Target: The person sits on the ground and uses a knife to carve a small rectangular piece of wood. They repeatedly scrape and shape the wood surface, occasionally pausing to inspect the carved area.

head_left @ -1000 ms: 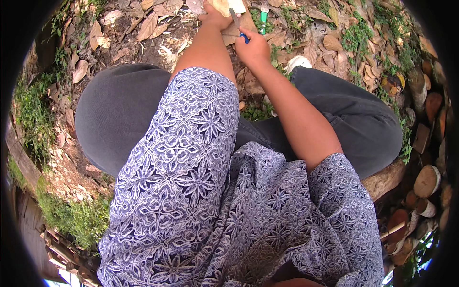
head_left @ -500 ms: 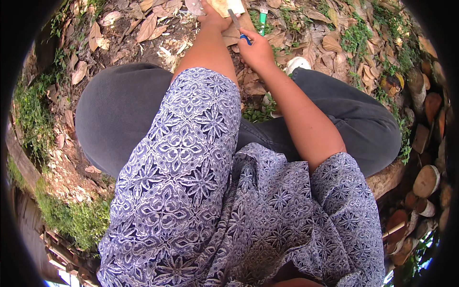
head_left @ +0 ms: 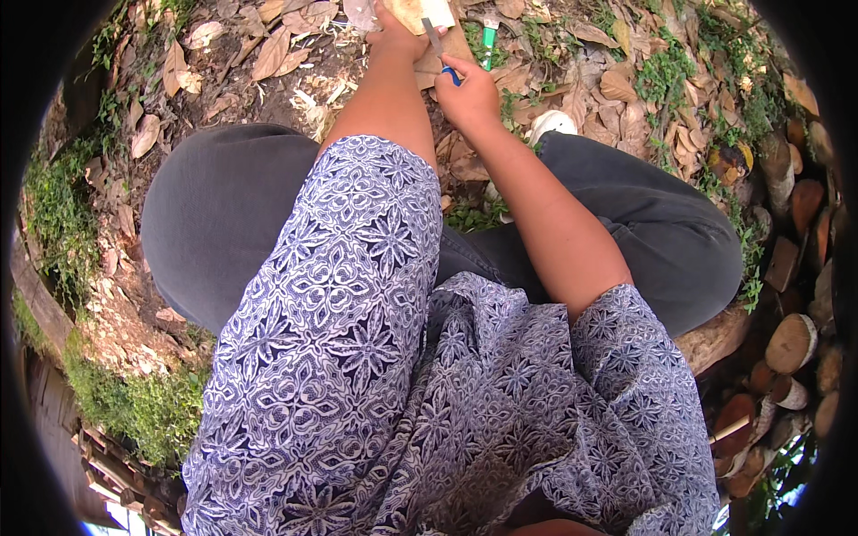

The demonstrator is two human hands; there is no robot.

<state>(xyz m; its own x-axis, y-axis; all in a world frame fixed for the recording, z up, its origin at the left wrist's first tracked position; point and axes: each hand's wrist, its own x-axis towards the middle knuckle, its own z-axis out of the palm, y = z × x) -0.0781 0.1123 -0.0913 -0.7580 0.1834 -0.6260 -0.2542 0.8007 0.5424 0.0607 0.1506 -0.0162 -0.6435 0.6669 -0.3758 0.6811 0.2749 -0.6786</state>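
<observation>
At the top edge, my left hand (head_left: 398,37) is wrapped round a pale piece of wood (head_left: 418,11), which the frame's edge cuts off. My right hand (head_left: 468,96) grips a chisel (head_left: 433,36) by its blue handle, with its narrow flat metal blade pointing up and left. The blade's end lies over or against the pale wood's near side; whether it bites in I cannot tell. Beneath the work is a brown wooden board (head_left: 459,46), partly hidden by my hands. Just right of it lies a green tube with a whitish end (head_left: 489,43).
Dry brown leaves (head_left: 617,85) and pale wood shavings (head_left: 315,112) litter the ground. My bent legs in dark trousers (head_left: 228,205) lie on both sides of my arms. Near my right knee is a white rounded object (head_left: 551,123). Cut logs (head_left: 790,344) are stacked at the far right.
My right hand has shifted slightly left with the chisel, and the blade has moved a little left along the pale wood. My left hand stays almost in place.
</observation>
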